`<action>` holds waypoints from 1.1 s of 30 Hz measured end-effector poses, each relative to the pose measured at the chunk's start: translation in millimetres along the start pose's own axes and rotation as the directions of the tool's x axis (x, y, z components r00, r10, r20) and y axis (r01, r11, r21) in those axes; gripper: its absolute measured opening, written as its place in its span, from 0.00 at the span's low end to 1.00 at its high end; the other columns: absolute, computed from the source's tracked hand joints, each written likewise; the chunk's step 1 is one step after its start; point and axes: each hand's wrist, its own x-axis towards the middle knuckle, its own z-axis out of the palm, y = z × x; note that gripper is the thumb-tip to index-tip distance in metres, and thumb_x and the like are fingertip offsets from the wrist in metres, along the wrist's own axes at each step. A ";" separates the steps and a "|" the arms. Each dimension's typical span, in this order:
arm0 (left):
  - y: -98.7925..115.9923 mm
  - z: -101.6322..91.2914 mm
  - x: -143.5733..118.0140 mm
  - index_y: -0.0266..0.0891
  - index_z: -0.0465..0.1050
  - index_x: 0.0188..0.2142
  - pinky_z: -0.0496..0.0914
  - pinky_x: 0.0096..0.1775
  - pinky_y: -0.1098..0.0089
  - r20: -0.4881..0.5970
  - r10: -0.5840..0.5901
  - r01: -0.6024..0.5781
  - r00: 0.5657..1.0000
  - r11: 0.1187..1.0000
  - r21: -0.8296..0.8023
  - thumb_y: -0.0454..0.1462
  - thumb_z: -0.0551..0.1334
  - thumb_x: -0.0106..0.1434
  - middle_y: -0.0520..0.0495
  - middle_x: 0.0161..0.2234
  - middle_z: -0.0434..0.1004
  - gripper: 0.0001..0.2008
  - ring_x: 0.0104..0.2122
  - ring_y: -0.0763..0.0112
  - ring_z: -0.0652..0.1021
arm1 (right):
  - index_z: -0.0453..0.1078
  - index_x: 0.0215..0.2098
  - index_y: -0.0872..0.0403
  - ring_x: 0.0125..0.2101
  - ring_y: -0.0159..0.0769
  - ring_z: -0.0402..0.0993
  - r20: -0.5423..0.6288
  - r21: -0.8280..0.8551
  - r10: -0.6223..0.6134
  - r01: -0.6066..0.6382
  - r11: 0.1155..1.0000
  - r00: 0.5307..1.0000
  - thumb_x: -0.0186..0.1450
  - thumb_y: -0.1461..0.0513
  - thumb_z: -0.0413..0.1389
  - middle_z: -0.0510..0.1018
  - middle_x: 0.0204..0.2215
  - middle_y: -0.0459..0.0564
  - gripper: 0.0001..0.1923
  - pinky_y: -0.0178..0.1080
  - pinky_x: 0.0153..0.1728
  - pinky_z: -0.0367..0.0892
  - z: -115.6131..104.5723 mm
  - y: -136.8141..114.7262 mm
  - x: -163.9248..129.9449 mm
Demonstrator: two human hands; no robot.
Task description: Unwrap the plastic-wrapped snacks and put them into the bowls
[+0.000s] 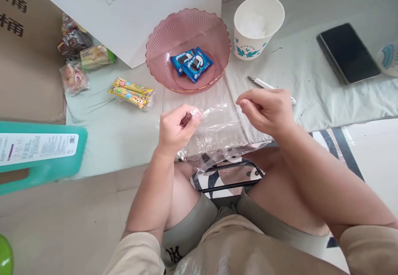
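Seated at a cloth-covered floor, the left hand (175, 128) pinches a clear bag (214, 132) beside the empty, loosely curled right hand (264, 109), a pink bowl (161, 47) beyond.

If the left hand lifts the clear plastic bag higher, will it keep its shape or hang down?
The clear plastic bag is thin and wrinkled where the left hand pinches it, so it will probably hang limp. It looks empty, so likely very light. Its glossy film may slip between fingers.
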 end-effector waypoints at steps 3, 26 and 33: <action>0.2 -0.3 -0.7 0.42 0.74 0.29 0.55 0.15 0.75 0.048 -0.231 0.236 0.972 0.955 -0.182 0.55 0.62 0.70 0.57 0.15 0.69 0.22 0.11 0.81 0.64 | 0.73 0.29 0.48 0.20 0.34 0.64 0.027 -0.080 0.142 -0.139 0.987 0.990 0.72 0.53 0.50 0.67 0.16 0.44 0.17 0.40 0.29 0.66 0.3 1.9 1.4; -19.4 -6.2 5.5 0.43 0.73 0.31 0.47 0.12 0.70 -0.312 -0.455 0.371 0.834 0.881 -0.293 0.55 0.60 0.72 0.59 0.15 0.69 0.21 0.09 0.83 0.61 | 0.73 0.54 0.46 0.49 0.50 0.78 0.195 0.062 -0.307 0.301 0.952 0.931 0.70 0.54 0.55 0.82 0.47 0.55 0.16 0.53 0.51 0.71 5.3 -35.2 -6.1; -32.9 -20.6 4.0 0.40 0.70 0.34 0.49 0.14 0.76 -0.473 -0.310 0.232 0.825 0.948 -0.218 0.47 0.54 0.78 0.65 0.15 0.68 0.19 0.11 0.88 0.67 | 0.77 0.41 0.50 0.26 0.38 0.73 0.683 -0.129 -0.049 0.186 0.974 0.729 0.69 0.63 0.53 0.81 0.27 0.48 0.10 0.43 0.36 0.62 11.6 -22.8 -18.8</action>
